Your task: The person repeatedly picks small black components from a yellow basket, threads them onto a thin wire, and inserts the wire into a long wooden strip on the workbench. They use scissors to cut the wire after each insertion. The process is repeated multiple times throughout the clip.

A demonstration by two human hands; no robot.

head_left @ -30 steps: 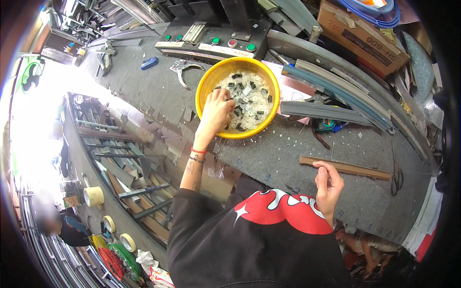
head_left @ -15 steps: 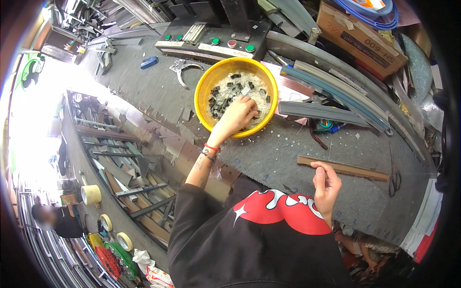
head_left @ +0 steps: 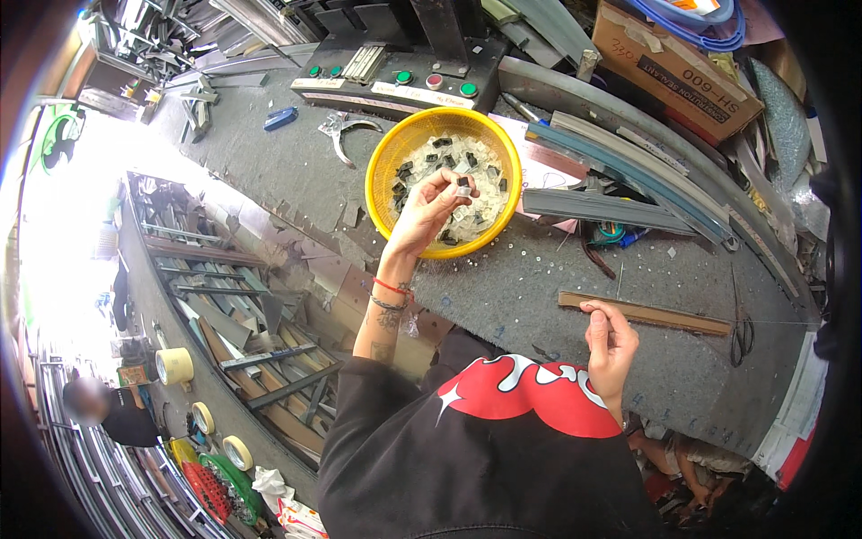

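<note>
Step in hand, as I judge it: picking small parts from the yellow mesh basket (head_left: 377,207) on the workbench (head_left: 530,310). The left hand (head_left: 420,218) is above the basket's contents, pinching a small black-and-clear plastic piece (head_left: 463,188) at its fingertips. The next move seems to call for a steady pinch and clearance over the rim. The right hand (head_left: 611,349) is curled beside the brown strip (head_left: 669,317); whether it grips it, I cannot tell. The left hand covers some parts; whether the pinched piece is one part or two is unclear.
</note>
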